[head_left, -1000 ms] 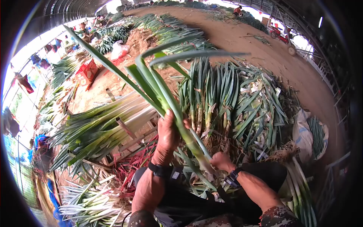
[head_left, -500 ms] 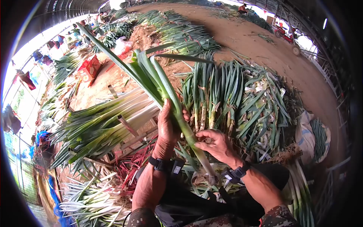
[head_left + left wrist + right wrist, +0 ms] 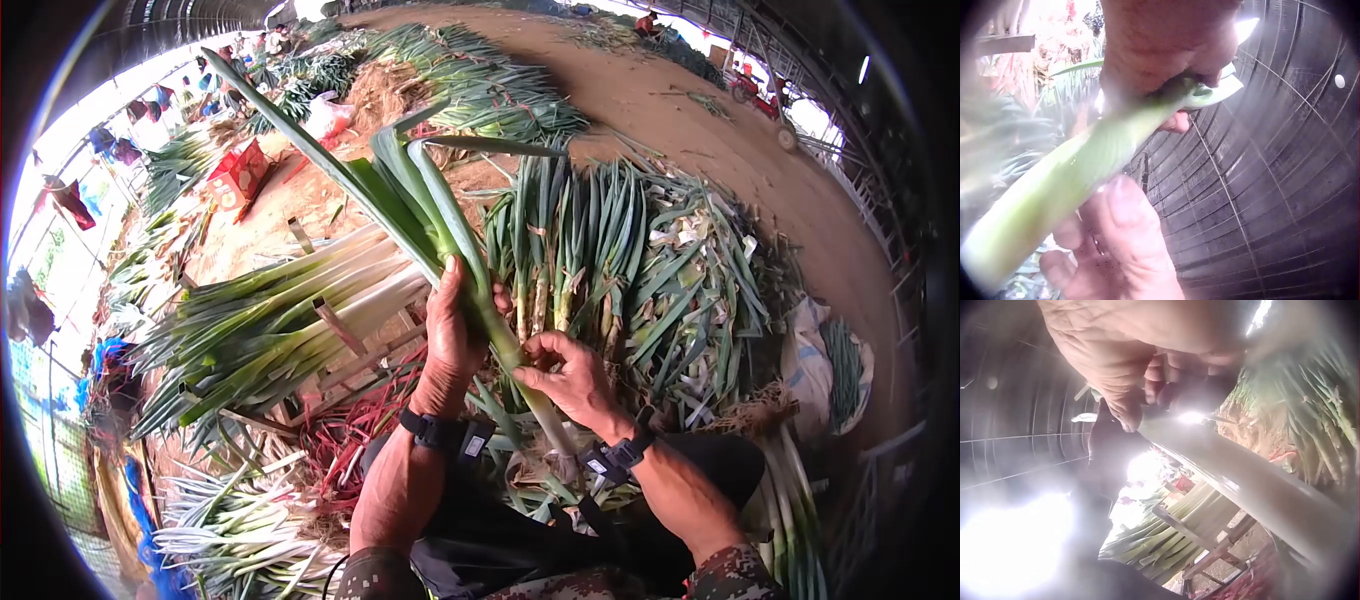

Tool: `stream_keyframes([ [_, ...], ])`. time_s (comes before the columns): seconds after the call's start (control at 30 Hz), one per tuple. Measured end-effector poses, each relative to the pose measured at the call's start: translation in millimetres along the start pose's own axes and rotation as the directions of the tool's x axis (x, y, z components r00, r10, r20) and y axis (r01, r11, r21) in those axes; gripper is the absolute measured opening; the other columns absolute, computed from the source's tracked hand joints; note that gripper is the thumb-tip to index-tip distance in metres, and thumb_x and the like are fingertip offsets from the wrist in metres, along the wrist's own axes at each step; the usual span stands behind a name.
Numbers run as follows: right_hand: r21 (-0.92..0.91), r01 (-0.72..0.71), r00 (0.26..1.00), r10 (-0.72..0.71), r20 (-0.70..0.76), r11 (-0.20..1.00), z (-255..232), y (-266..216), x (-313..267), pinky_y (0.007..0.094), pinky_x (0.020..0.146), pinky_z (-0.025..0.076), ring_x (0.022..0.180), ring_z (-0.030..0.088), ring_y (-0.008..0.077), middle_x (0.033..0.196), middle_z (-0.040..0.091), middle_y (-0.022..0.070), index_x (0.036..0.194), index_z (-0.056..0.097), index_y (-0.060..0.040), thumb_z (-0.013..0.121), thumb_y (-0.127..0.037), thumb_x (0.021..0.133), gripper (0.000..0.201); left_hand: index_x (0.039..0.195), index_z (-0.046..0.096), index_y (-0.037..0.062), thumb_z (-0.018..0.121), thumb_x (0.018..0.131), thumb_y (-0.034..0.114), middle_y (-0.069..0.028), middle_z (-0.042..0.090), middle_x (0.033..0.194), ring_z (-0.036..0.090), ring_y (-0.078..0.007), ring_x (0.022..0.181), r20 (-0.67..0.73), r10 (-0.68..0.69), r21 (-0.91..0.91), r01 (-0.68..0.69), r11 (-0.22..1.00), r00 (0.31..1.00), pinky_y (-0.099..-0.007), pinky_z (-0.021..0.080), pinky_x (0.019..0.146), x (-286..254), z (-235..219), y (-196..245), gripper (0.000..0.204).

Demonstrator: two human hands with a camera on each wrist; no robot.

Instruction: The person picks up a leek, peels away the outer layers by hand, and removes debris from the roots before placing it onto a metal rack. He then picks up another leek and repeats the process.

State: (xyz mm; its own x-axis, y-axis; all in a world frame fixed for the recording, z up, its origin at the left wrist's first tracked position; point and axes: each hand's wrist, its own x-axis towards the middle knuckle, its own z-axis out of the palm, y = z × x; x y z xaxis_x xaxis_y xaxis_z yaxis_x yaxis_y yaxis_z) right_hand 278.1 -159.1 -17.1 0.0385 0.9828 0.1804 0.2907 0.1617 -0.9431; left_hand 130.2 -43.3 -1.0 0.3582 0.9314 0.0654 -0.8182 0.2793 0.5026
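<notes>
A large green onion [image 3: 507, 343] slants across the middle of the head view, its leaves fanning up left and its pale root end low. My left hand [image 3: 455, 325] grips the stalk just below the leaves. Further down, the thumb and forefinger of my right hand [image 3: 575, 380] pinch at the stalk's side. The left wrist view shows the right thumb [image 3: 1125, 203] right at the stalk, with the other fingers curled beneath. From the right wrist, the pale smooth lower stalk [image 3: 1254, 484] runs below the curled fingers.
Trimmed green onions [image 3: 290, 320] lie on a wooden rack at left. Upright untrimmed ones [image 3: 570, 240] stand ahead, beside a heap of stripped leaves [image 3: 700, 290]. Red ties [image 3: 345, 425] and thin white-stemmed onions [image 3: 240, 535] lie at lower left. A white sack [image 3: 805, 360] sits at right.
My right hand has moved from the root end up to the middle of the stalk, and its fingers have closed in on it. The left hand keeps its grip.
</notes>
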Motion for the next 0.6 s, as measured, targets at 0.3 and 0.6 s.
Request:
stream_keyframes([
  [0.3,-0.278,0.146,0.989,-0.143,0.031,0.95,1,-5,-4,0.0312,0.068,0.052,0.072,0.063,0.0173,0.083,0.065,0.0065,0.096,0.065,-0.0035,0.079,-0.017,0.084,0.023,0.107,0.056,0.0037,0.058,0.1,0.043,-0.0111,0.062,0.084,0.061,-0.0201,0.066,-0.042,0.031,0.113,-0.026,0.993,0.999,-0.0321,0.052,0.061,-2,-3,-3,0.04],
  [0.6,-0.327,0.473,0.874,-0.39,0.289,0.818,-5,-7,-42,0.0334,0.067,0.055,0.077,0.067,0.0218,0.099,0.064,0.0055,0.094,0.059,-0.0085,0.076,-0.005,0.079,0.022,0.105,0.058,0.0046,0.063,0.097,0.041,-0.0092,0.063,0.079,0.06,-0.0173,0.062,-0.161,0.143,0.15,-0.119,0.981,0.977,-0.0286,0.05,0.055,11,-13,7,0.038],
])
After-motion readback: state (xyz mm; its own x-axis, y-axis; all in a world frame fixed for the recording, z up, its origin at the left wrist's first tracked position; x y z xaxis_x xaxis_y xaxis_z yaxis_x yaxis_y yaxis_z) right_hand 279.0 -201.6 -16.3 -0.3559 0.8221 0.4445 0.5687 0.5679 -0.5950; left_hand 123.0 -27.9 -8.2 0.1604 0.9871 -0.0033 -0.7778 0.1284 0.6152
